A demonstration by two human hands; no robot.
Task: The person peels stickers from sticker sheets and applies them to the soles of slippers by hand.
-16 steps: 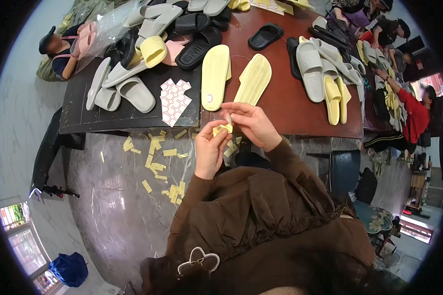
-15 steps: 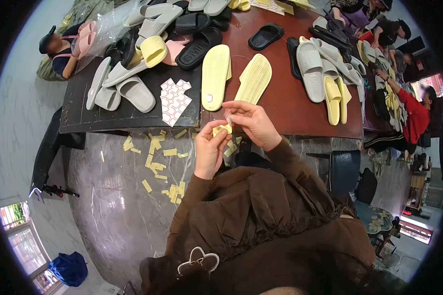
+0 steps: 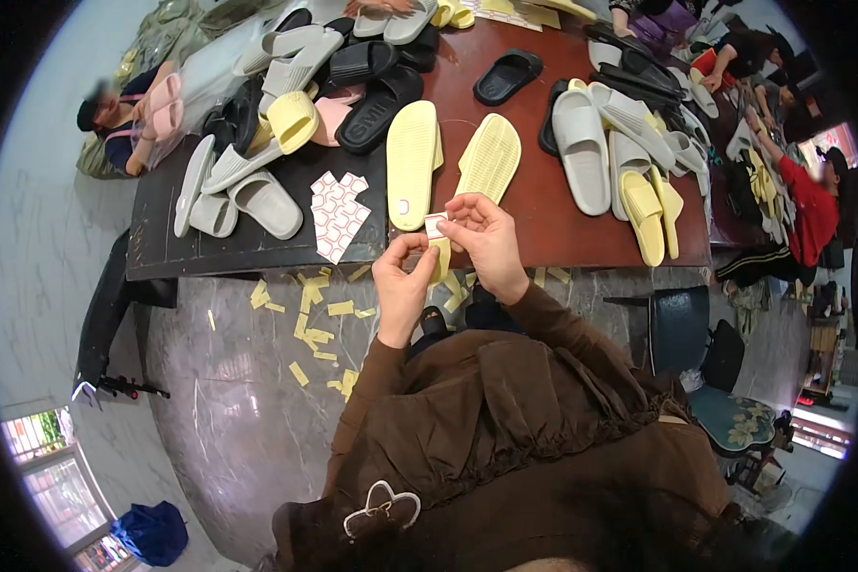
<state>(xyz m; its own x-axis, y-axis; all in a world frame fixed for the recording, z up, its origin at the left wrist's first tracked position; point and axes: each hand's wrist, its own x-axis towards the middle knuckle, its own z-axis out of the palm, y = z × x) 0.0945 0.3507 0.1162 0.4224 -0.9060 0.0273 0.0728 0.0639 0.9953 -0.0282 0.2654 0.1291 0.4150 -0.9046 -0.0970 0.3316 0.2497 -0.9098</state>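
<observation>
Just past the table's near edge, my left hand [image 3: 400, 294] pinches a yellow paper strip [image 3: 439, 262] between thumb and fingers. My right hand [image 3: 489, 244] is closed on a small white sticker with a red outline [image 3: 435, 225], directly above the strip. Whether sticker and strip are still joined is hard to tell. Beyond my hands, a yellow slide slipper [image 3: 413, 162] lies sole up, a similar sticker at its heel. To its right is a second yellow slipper [image 3: 491, 157], also sole up. Left of these lies a sheet of red-outlined white stickers [image 3: 338, 214].
Grey, black, yellow and pink slippers [image 3: 296, 71] pile up at the back left. More grey and yellow ones [image 3: 582, 153] lie on the right. Yellow paper scraps [image 3: 315, 336] litter the floor. A chair [image 3: 679, 329] stands at right; other people work around the tables.
My hands have shifted, and the sticker now shows flat above the yellow strip, which hangs down from my left fingers. The whole view has moved slightly.
</observation>
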